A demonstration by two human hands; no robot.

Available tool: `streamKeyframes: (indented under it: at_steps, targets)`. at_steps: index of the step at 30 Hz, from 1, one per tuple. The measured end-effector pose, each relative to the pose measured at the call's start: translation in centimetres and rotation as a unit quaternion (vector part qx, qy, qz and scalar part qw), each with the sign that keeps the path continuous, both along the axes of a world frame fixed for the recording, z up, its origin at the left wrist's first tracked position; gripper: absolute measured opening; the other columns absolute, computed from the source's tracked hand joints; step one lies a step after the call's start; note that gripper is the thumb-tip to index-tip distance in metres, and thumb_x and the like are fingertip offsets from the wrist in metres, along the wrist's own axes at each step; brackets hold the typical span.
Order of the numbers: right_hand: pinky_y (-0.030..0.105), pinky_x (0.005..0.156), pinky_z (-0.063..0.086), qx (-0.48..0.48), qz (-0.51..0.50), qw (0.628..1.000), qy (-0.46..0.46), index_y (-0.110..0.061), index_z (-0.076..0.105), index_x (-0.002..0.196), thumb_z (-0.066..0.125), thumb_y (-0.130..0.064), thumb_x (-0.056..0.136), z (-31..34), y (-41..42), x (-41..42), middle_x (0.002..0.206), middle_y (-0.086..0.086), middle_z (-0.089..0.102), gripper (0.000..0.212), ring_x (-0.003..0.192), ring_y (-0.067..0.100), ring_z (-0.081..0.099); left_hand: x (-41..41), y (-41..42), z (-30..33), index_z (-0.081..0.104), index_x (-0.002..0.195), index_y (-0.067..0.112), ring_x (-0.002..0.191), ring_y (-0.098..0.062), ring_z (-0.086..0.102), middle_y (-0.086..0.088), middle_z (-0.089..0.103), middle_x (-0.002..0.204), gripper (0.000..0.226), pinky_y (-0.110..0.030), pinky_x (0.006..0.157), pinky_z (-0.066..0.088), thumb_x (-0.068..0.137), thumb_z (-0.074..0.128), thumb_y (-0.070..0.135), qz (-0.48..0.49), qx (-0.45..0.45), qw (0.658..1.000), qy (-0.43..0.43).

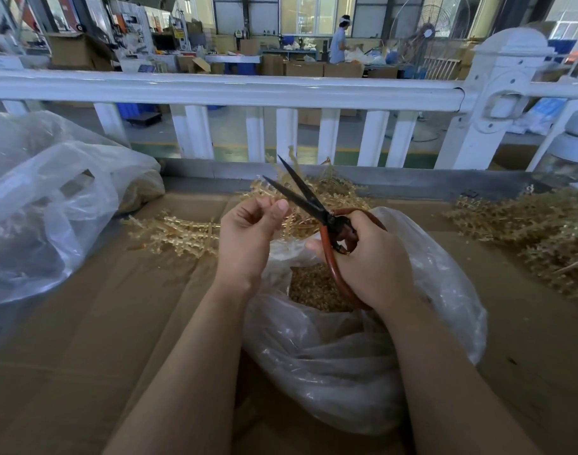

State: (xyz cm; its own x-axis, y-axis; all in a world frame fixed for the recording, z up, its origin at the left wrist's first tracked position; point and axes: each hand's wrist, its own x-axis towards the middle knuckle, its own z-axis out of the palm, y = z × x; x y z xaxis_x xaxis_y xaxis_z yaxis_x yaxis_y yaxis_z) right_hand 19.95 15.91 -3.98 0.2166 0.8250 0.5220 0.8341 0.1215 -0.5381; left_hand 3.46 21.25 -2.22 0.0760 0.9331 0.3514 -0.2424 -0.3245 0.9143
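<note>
Right hand (369, 257): fingers curled round the scissors (300, 195) handles, blades apart, over the plastic bag (363, 356) at surface (117, 323) centre. Left hand (248, 231): fingers pinched, apparently on an amber sprig (267, 199), just left of the blades.

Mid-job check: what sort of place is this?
Probably a factory or workshop floor: cardboard boxes and an industrial fan stand in the hall beyond the railing, while the right hand holds scissors and the left hand pinches a plastic sprig over a bag of clipped pieces.

White railing (215, 88) stands behind the cardboard (84, 323).
</note>
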Motion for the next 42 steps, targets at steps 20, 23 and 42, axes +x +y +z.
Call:
streamKeyframes:
  at_steps: [20,23,42]
  targets:
    - [0.013,0.058,0.043,-0.017,-0.015,0.998,-0.063,-0.028,0.065,0.094,0.027,-0.099,0.062,-0.09,0.12,0.13,0.081,-0.016,0.068,0.086,0.071,0.004,0.059,-0.39,0.39,-0.08,0.059,0.075,0.007,0.059,0.000,0.049,0.012,0.058,0.060,0.024,-0.012,0.063,0.042,0.094,0.054,-0.005,-0.031,0.011,0.999,0.016]
    - [0.012,0.057,0.040,-0.013,-0.028,0.997,-0.072,-0.028,0.066,0.090,0.024,-0.101,0.061,0.05,0.01,-0.07,0.076,-0.016,0.067,0.089,0.067,0.002,0.056,-0.48,0.33,-0.01,0.060,0.076,0.006,0.060,-0.001,0.049,0.012,0.059,0.060,0.022,-0.013,0.063,0.042,0.095,0.054,-0.004,-0.036,0.013,0.999,0.015]
    - [0.012,0.057,0.036,-0.021,-0.038,0.997,-0.067,-0.033,0.071,0.103,0.036,-0.096,0.065,0.26,-0.38,-0.19,0.080,-0.020,0.065,0.082,0.070,0.003,0.053,-0.54,0.16,0.09,0.053,0.081,0.001,0.063,-0.006,0.043,-0.001,0.046,0.069,0.015,-0.016,0.066,0.042,0.094,0.060,0.000,-0.027,0.030,0.999,0.026]
